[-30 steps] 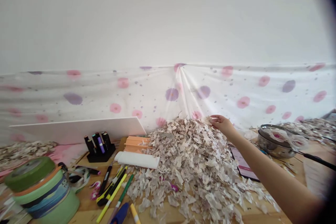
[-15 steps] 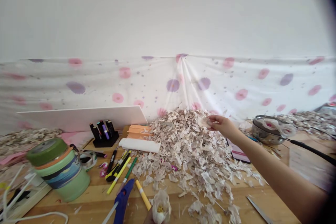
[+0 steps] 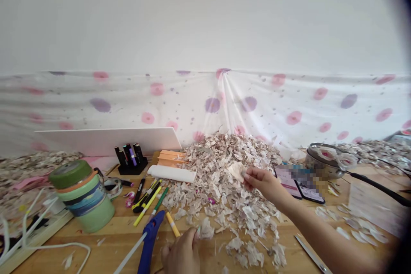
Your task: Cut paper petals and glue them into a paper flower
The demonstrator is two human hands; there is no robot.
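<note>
At the bottom centre, my left hand is closed around the base of a small pale petal flower. The flower now points away, so its middle is hidden. My right hand pinches a thin cream petal between thumb and fingers, just above the big pile of dried whitish petals. Left of my left hand lies a blue glue gun with a white stick in its rear end. A yellow marker lies just beyond that hand.
Markers and a cutter lie left of centre, near a black pen stand and a green insulated jar. At right are two phones, a steel pan with flowers on its lid, loose petals and a metal blade.
My right hand has come down and nearer from the pile with the petal in its fingers. My left hand has risen further into view, and its flower has turned away.
</note>
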